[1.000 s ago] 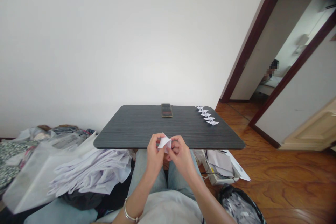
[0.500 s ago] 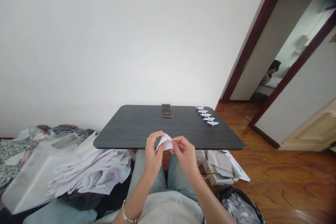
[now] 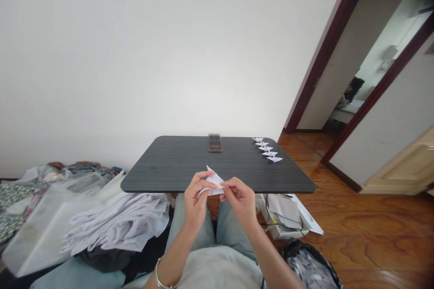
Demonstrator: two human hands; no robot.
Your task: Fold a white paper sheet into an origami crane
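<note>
A small folded piece of white paper (image 3: 214,179) is held between my two hands, just above the near edge of the dark table (image 3: 176,162). My left hand (image 3: 197,196) pinches it from the left, thumb below and fingers above. At its right end, the thumb and fingertips of my right hand (image 3: 239,196) are closed on the paper. One pointed corner sticks up beyond my left fingers. Several white folded paper cranes (image 3: 266,149) stand in a slanting row on the table's right side.
A phone (image 3: 215,142) lies at the table's far edge, by the white wall. Heaped cloth (image 3: 118,221) is at the left. On the wooden floor at the right are a box of papers (image 3: 286,212) and a black-lined bin (image 3: 312,264). Someone is partly visible through the doorway.
The paper has turned in my hands, and its tip now points up and left. My left fingers have shifted lower and across it. The right hand has barely moved.
</note>
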